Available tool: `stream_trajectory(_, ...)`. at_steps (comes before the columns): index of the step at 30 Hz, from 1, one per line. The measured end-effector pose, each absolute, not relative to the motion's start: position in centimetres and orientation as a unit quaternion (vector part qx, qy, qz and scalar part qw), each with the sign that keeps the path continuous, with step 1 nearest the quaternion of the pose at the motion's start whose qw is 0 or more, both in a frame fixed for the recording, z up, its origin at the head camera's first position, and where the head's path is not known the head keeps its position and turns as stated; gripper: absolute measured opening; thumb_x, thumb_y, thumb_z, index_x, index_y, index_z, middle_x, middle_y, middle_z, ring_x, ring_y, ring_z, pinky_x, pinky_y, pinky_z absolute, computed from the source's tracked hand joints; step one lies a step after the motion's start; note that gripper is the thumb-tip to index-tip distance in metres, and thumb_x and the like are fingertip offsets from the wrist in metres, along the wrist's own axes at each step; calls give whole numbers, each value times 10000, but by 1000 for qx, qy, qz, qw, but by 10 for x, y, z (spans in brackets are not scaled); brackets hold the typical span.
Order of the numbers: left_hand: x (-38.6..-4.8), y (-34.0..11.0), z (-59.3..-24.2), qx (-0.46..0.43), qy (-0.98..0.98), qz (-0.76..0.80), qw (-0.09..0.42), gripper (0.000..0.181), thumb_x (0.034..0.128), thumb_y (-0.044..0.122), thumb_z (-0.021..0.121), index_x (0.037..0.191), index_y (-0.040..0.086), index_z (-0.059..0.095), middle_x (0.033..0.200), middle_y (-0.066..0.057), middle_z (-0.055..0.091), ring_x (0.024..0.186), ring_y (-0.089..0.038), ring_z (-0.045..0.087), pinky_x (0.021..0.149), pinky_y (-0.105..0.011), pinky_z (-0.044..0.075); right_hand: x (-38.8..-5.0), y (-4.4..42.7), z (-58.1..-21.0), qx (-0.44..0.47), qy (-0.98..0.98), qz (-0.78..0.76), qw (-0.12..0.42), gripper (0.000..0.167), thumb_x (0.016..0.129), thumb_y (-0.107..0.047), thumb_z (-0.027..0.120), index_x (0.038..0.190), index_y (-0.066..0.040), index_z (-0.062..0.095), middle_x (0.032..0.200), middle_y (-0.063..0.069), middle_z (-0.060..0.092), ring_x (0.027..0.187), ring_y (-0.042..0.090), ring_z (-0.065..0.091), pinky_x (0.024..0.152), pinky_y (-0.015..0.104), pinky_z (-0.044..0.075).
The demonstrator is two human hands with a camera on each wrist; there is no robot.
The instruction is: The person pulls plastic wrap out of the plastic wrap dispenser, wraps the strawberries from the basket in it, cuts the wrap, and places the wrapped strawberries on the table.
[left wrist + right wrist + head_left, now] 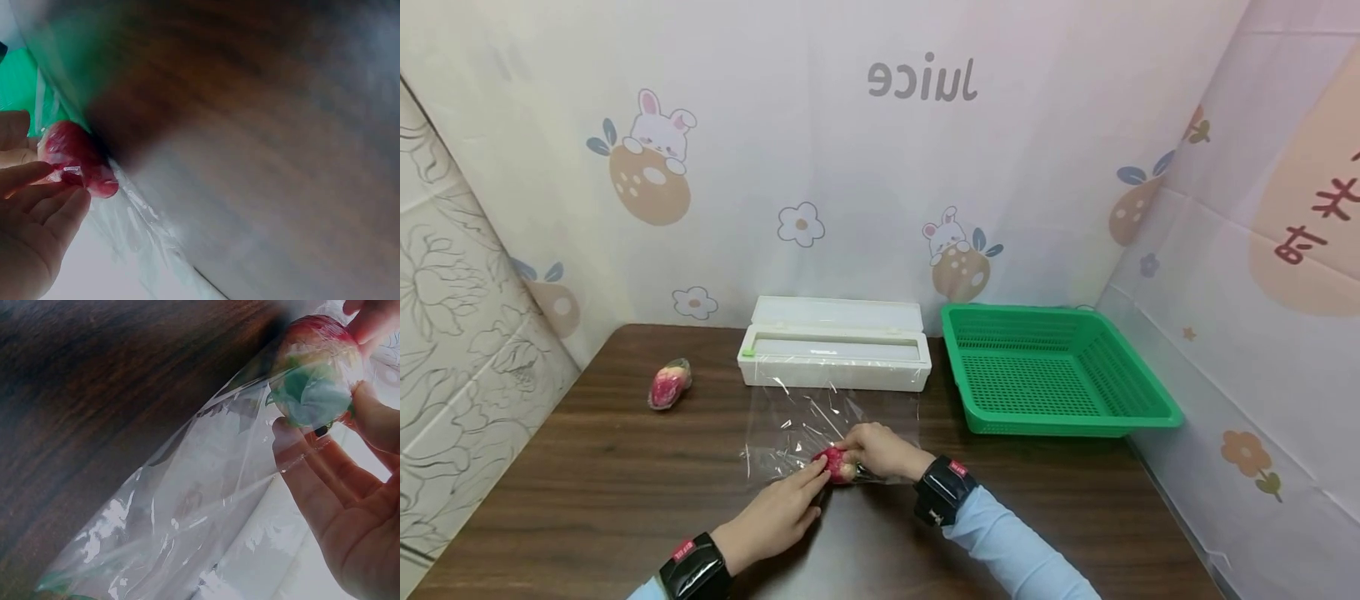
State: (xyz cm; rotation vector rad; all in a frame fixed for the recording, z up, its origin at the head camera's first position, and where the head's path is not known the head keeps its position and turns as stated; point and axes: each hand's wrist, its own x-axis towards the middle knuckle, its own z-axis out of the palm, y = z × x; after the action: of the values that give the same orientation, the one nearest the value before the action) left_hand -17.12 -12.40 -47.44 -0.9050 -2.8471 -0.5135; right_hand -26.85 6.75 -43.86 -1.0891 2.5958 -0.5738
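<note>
A red-and-yellow fruit (838,467) with green leaves lies on a sheet of clear plastic film (790,425); film also covers part of it. My left hand (778,512) reaches in from the left, its fingertips and thumb (47,169) pinching the film-covered red end. From the right, my right hand (883,450) grips the yellow, leafy end, thumb on one side and fingers on the other. The film (187,506) runs back toward a white film dispenser box (835,367), whose lid is raised. Some fingertips are partly hidden behind the fruit.
A wrapped red-and-yellow fruit (669,384) lies toward the back left of the brown wooden table (587,500). At the back right stands a green plastic basket (1067,429), beside the dispenser. Printed cloth walls (805,150) enclose the table's back and sides.
</note>
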Motion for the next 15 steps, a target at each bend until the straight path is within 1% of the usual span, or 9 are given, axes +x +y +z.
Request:
stream_trajectory(6,-176,-124,-472,-304,-936,-164,74,536,818,171,646,1285,-34,479,1331,-187,481,1143,-293,537,895,-406,466,-273,67,-442,-344,897,-225,163,241,871,-179,602,1082,-92,678,977,37,670,906,139,617,760,234,488)
stream_trajectory(10,-183,-123,-467,-305,-938,-152,66,512,826,183,642,1272,-24,499,1311,-181,504,1105,-293,563,876,-405,479,-278,68,-442,-339,891,-242,179,239,881,-160,588,1089,-78,672,1021,64,674,909,127,616,754,215,484)
stream_trajectory(13,-189,-123,-464,-302,-940,-146,59,494,831,190,638,1258,-23,513,1289,-179,525,1084,-295,576,873,-401,483,-281,68,-444,-341,887,-249,188,245,901,-137,558,1112,-64,659,1062,83,671,827,87,597,716,199,470)
stream_trajectory(15,-193,-122,-464,-299,-941,-149,59,481,824,184,645,1240,-26,525,1260,-177,548,1058,-297,590,866,-398,487,-283,69,-446,-338,886,-251,196,255,914,-133,538,1134,-67,649,1064,80,671,718,69,556,666,189,450)
